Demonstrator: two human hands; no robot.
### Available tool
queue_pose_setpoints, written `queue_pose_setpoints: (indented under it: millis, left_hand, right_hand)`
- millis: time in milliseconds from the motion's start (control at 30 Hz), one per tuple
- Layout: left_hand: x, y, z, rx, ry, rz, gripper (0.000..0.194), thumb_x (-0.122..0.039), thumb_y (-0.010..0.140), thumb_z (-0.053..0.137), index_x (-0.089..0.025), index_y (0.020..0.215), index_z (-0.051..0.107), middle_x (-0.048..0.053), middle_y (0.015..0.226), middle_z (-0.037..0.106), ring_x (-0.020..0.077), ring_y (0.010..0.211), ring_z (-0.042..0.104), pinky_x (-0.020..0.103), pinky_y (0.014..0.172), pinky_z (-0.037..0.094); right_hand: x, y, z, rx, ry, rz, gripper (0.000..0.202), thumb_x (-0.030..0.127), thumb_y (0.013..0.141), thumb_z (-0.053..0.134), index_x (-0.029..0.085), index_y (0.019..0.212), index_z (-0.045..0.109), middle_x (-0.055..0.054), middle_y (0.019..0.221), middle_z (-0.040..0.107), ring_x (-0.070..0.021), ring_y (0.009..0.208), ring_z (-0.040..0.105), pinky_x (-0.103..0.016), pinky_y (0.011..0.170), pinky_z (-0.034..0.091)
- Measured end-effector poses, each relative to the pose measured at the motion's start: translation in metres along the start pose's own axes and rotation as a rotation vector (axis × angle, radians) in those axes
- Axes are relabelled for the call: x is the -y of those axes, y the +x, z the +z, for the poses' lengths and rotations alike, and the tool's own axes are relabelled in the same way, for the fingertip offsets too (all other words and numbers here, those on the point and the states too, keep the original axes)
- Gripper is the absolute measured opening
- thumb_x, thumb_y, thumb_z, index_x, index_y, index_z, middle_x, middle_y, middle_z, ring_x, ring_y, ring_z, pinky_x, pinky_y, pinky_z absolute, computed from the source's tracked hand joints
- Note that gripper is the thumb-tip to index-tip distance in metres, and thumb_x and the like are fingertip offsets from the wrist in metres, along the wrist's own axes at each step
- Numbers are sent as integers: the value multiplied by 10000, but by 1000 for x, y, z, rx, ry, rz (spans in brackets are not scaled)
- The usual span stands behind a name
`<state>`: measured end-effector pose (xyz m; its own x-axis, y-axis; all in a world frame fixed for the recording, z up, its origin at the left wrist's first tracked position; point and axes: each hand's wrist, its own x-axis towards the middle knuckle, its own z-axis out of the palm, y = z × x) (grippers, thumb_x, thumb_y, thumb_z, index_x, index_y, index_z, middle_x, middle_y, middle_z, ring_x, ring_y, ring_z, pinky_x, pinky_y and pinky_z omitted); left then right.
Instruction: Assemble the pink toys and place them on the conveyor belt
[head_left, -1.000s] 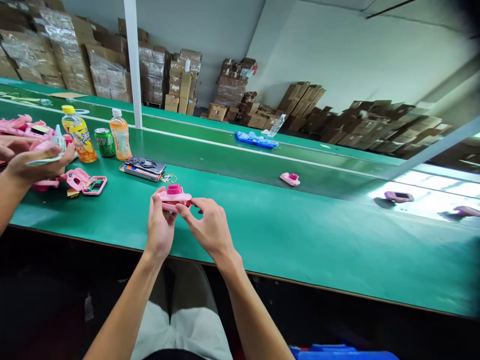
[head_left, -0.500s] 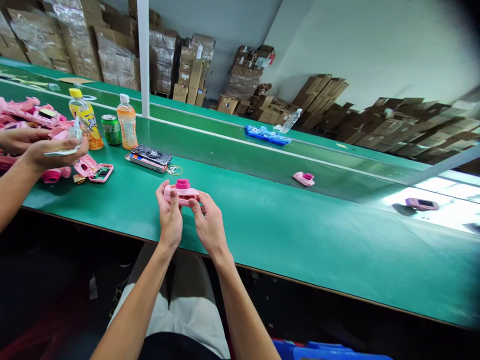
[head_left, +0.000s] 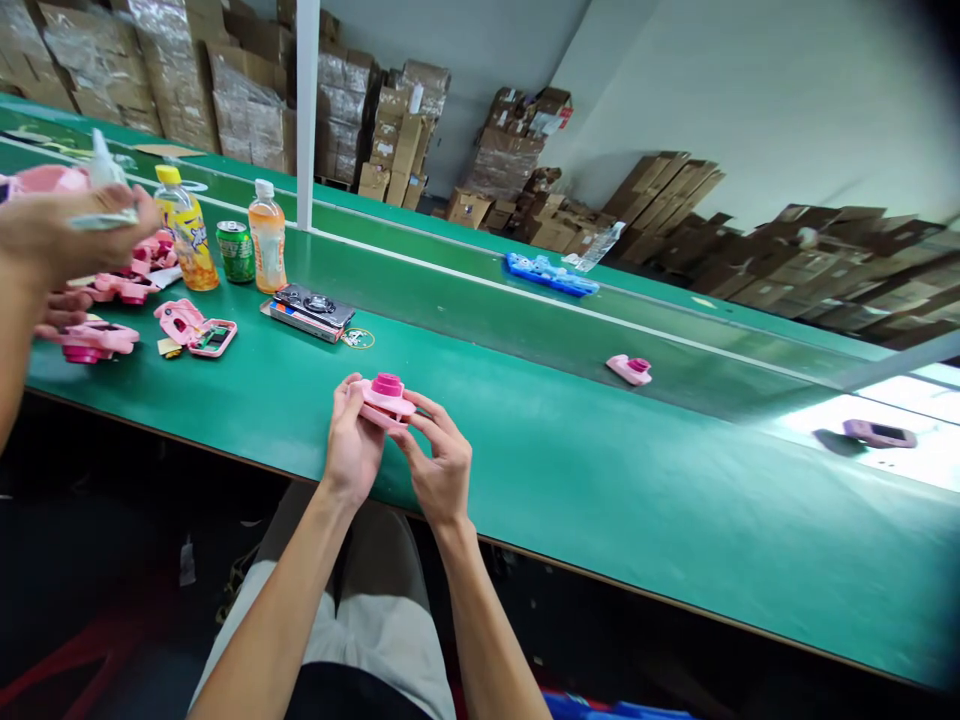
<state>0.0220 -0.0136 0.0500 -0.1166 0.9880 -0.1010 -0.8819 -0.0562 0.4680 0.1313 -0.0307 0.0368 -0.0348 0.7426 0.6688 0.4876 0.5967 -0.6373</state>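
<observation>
A pink toy camera [head_left: 387, 400] with a darker pink lens facing up is held just above the front of the green table [head_left: 540, 470]. Its two casing halves stand apart along the right side, leaving a gap. My left hand [head_left: 354, 440] is closed around its left end. The fingers and thumb of my right hand [head_left: 439, 455] pinch its right end near the gap. To the left lies an opened pink camera [head_left: 196, 328] with a green circuit board showing in one half.
A co-worker's hand [head_left: 67, 225] holds a pale item at the left, near several pink camera parts [head_left: 97, 340]. Bottles [head_left: 268, 240], a green can [head_left: 235, 252] and a dark boxed item [head_left: 311, 312] stand behind. Further right are another pink camera [head_left: 628, 369], a handheld device [head_left: 879, 434] and a blue tray [head_left: 551, 274].
The camera in my hands has turned and tilted, and its gap shows more on the right. The co-worker's near hand has risen and moved left. My view has shifted slightly.
</observation>
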Motion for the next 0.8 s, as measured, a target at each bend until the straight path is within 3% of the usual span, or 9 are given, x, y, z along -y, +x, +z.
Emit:
queue_pose_setpoints:
  millis: [100, 167, 333, 467, 533, 600, 667, 733, 800]
  left_hand:
    - [5, -4, -7, -4, 3, -51, 168, -314, 953, 612, -184, 1050, 568, 51, 959, 689, 177, 874, 703, 290, 783, 551]
    - [9, -8, -11, 3, 17, -63, 176, -321, 963, 594, -186, 1075, 579, 55, 977, 700, 186, 900, 709, 305, 803, 557]
    - [20, -22, -14, 86, 129, -113, 233, -382, 997, 537, -210, 1152, 565, 86, 1066, 719, 217, 1005, 711, 338, 903, 563]
    - [27, -28, -13, 105, 152, -81, 230, -440, 969, 592, -265, 1115, 568, 76, 1106, 724, 265, 1089, 708, 400, 964, 575]
    - [22, -25, -18, 158, 308, -6, 291, -463, 948, 617, -283, 1176, 613, 113, 1238, 704, 326, 1224, 654, 474, 1039, 549]
    - [7, -19, -30, 224, 733, 236, 451, -444, 918, 650, -354, 1355, 584, 91, 1468, 578, 364, 1407, 493, 547, 1157, 447]
    - [-18, -16, -51, 202, 1118, 530, 568, -422, 855, 696, -431, 1405, 556, 30, 1533, 518, 411, 1451, 410, 635, 1180, 389]
    - [-48, -21, -76, 149, 1340, 689, 580, -462, 806, 675, -540, 1368, 555, -53, 1459, 593, 442, 1379, 496, 673, 1075, 496]
    - [-74, -35, -102, 31, 1459, 754, 520, -507, 788, 638, -663, 1278, 557, -139, 1303, 692, 432, 1216, 646, 629, 886, 627]
  right_hand:
    - [-5, -15, -4, -91, -76, -72, 147, 358, 933, 660, 257, 963, 763, -91, 1113, 767, -281, 1044, 725, -492, 931, 591]
    - [-6, -21, -8, -135, -77, -42, 156, 362, 916, 685, 257, 1018, 741, -83, 1056, 777, -282, 997, 737, -487, 907, 602]
    - [17, -20, -15, -63, 58, 304, 234, 474, 934, 623, 242, 938, 648, -92, 1048, 721, -272, 991, 709, -444, 876, 607]
    - [30, -17, -26, 80, 101, 486, 181, 538, 871, 655, 371, 932, 621, -50, 991, 745, -319, 915, 735, -504, 810, 629]
    - [14, -5, -40, 143, 108, 488, 120, 563, 827, 668, 464, 885, 635, -51, 929, 760, -348, 860, 742, -519, 749, 616]
    - [-18, 25, -60, 175, 37, 433, 99, 570, 768, 690, 506, 833, 652, -101, 918, 762, -374, 871, 740, -526, 736, 564]
    - [-59, 69, -80, 155, -149, 366, 104, 584, 732, 675, 493, 778, 657, -167, 916, 748, -383, 910, 732, -534, 749, 488]
    - [-95, 118, -95, 101, -363, 337, 171, 627, 735, 592, 461, 696, 609, -202, 902, 723, -371, 934, 723, -533, 761, 436]
    - [-120, 156, -103, 36, -441, 348, 269, 645, 746, 517, 423, 594, 500, -214, 761, 653, -401, 846, 706, -572, 749, 401]
